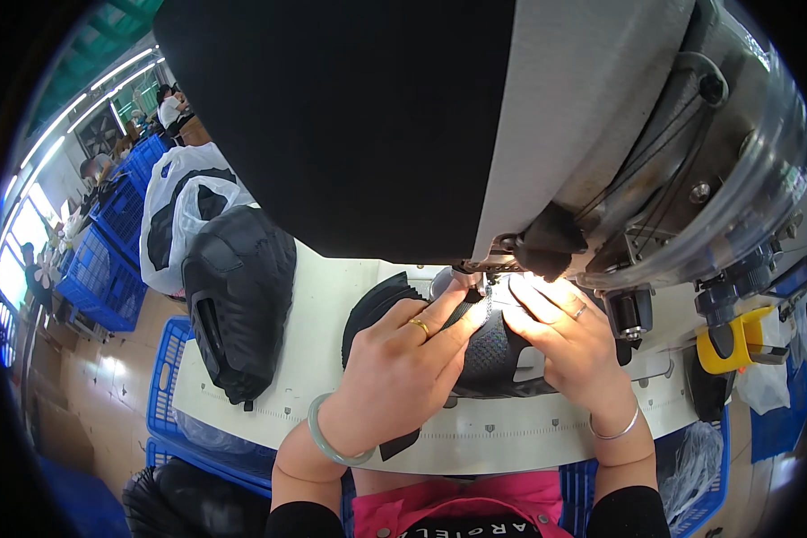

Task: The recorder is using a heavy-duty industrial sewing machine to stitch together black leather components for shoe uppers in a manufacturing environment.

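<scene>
From my remote view, the left fingers (pixel 444 306) angle down beside the needle area, whether pinching I cannot tell, while the right fingers (pixel 551 307) lie extended and ungripping. The black textured piece (pixel 490 352) sits beneath and between them, under the sewing machine (pixel 583 117) on the cream counter (pixel 320 309).

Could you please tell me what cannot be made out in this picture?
Head view:
Black piece: partly covered by the left grip and right grip.
Right fingertips: partly washed out by glare.
Machine: top cut off by upper edge.
Distant person: too small for detail.
</scene>
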{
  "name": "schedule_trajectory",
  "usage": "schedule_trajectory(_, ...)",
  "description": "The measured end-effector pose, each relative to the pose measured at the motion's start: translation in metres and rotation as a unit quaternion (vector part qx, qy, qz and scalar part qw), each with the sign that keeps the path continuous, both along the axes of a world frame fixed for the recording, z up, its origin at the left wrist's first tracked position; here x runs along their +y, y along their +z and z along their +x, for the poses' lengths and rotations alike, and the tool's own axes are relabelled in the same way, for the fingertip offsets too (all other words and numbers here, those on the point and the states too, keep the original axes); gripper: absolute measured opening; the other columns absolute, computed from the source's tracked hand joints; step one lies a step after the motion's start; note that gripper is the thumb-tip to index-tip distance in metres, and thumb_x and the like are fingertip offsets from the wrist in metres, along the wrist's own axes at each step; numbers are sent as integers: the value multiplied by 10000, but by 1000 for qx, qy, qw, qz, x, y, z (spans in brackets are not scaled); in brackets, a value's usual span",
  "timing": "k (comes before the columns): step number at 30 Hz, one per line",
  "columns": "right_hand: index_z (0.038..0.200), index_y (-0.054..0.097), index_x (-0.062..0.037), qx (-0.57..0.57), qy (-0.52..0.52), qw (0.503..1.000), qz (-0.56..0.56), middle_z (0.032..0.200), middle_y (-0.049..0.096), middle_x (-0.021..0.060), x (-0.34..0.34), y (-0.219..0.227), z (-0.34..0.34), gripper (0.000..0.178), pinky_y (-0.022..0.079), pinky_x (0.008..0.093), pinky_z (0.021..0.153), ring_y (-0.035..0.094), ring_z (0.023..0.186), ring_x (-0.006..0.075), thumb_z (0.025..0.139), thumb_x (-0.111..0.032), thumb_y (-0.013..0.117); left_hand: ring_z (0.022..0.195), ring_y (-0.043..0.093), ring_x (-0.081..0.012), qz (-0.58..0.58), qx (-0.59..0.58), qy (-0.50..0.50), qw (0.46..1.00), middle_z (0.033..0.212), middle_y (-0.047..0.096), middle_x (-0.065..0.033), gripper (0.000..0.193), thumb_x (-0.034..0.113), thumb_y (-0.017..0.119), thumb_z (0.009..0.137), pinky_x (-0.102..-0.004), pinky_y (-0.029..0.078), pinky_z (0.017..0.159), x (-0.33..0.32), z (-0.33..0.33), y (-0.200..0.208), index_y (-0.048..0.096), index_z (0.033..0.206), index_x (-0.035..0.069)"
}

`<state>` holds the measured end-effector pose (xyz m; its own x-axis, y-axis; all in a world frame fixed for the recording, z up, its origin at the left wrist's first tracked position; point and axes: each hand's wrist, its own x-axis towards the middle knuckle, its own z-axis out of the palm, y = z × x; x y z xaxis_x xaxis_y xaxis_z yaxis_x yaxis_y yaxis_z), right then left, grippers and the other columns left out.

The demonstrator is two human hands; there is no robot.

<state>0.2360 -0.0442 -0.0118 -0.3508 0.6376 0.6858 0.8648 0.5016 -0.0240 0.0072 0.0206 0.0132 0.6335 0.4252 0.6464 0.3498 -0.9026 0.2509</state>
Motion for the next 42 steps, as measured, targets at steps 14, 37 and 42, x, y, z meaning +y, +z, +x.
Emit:
schedule_trajectory(14, 1028, 702, -39, 7, 10, 1000, 5, 1189, 686, 154, 4, 1, -1, 341, 513, 444, 923, 649, 1096, 317, 713, 68, 625, 797, 641, -248, 2, 21, 33, 999, 1218, 678, -131, 352, 46, 688, 783, -327, 544, 717, -2, 0, -2, 717, 1134, 60)
schedule_trajectory(37, 1103, 744, -220, 23, 5, 998, 50, 974, 681, 61, 9, -5, 1, 494, 547, 380, 765, 662, 893, 281, 658, -14, 694, 817, 602, -271, 21, 30, -19, 999, 1250, 639, -153, 374, 29, 726, 742, -340, 541, 734, 4, -6, -3, 709, 1115, 47)
schedule_trajectory(42, 1126, 736, -211, 19, -2, 999, 38, 991, 685, 70, 8, -6, -2, 517, 546, 381, 775, 663, 899, 285, 661, 7, 677, 844, 586, -247, 53, 53, 3, 997, 1270, 624, -126, 399, 41, 736, 705, -330, 544, 743, 4, -6, -4, 703, 1102, 52)
